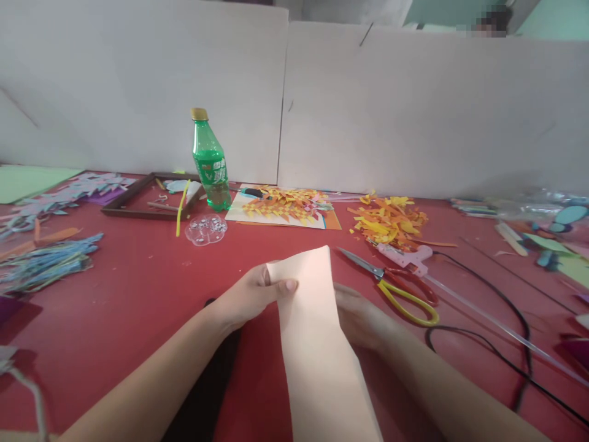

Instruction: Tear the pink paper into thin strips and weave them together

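Observation:
A long strip of cream folded paper [313, 344] runs from the middle of the view down to the bottom edge, above the red table. My left hand [257, 291] pinches its left edge near the far end, thumb on top and fingers beneath. At the right edge, my right hand [361, 316] is closed against the paper, its fingertips hidden behind it. Just right of that hand lie scissors [391, 282] with one red and one yellow handle. Beyond them is a pink glue gun [407, 258] with a clear glue stick in its back.
A green bottle [211, 166] stands before the white partition [368, 116]. Nearby are a brown frame [138, 212], a clear bead tray [206, 230] and orange-yellow paper cuttings [391, 221]. A black cable [501, 294] curves across the right; blue paper fringe [50, 264] lies left.

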The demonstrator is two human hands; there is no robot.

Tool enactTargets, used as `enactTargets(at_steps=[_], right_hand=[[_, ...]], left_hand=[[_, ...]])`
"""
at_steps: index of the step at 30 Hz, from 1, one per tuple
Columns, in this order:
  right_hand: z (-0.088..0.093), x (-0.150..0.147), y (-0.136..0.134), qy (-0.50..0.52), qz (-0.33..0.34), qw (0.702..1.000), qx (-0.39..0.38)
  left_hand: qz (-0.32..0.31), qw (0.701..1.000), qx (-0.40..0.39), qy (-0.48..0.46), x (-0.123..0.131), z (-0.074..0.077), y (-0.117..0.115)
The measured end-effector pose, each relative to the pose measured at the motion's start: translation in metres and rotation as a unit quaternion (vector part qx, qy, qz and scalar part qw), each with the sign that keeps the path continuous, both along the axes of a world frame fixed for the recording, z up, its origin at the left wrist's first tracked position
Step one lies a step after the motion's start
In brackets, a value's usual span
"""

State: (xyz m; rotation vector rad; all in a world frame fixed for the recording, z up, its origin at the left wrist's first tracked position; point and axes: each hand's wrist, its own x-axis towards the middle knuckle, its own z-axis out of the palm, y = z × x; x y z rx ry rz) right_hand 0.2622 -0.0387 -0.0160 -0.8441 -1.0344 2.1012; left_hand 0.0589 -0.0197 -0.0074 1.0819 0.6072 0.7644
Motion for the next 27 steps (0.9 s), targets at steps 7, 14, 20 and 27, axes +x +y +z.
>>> enactTargets(at_steps=[7,14,20,27], right_hand=[[-0.005,0.001,0.004,-0.021,-0.097,0.994,0.045],[-0.007,0.003,0.012,-0.029,-0.22,0.974,0.038],[-0.016,0.007,0.019,-0.071,-0.318,0.944,0.061],[-0.015,0.002,0.009,-0.19,-0.327,0.906,0.192]], left_hand=[[0.062,0.997,-0.048,0.005,0.001,-0.005,0.001],[0.186,0.977,-0.102,-0.002,0.002,-0.008,0.007],[0.272,0.948,-0.154,-0.06,0.001,-0.008,0.013],[0.146,0.979,-0.139,0.018,0.001,-0.01,0.008]])
